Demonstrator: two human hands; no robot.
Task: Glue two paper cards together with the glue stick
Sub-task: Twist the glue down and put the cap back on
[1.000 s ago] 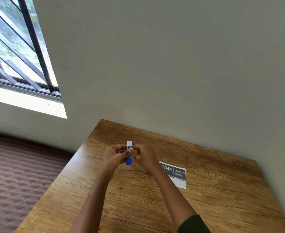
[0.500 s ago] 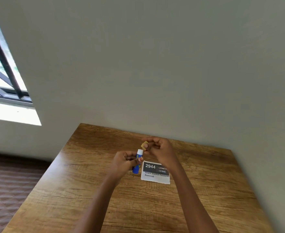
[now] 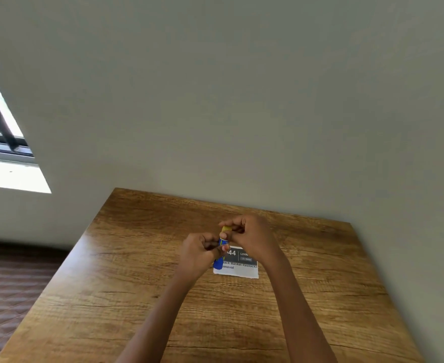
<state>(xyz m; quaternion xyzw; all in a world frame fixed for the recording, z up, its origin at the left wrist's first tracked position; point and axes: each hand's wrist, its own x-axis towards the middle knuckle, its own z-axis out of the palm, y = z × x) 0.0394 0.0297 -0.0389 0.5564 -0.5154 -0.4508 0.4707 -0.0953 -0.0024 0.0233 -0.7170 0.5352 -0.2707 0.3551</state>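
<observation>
Cap point(image 3: 226, 228) pinched by right hand point(image 3: 252, 235) at glue stick point(image 3: 219, 254), gripped in left hand point(image 3: 198, 254); capping seems under way, next needs seating it straight.

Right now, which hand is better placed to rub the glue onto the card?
Left. The left hand already grips the blue glue stick by its barrel, directly above the printed card on the table. The right hand is busy at the yellowish cap end.
</observation>
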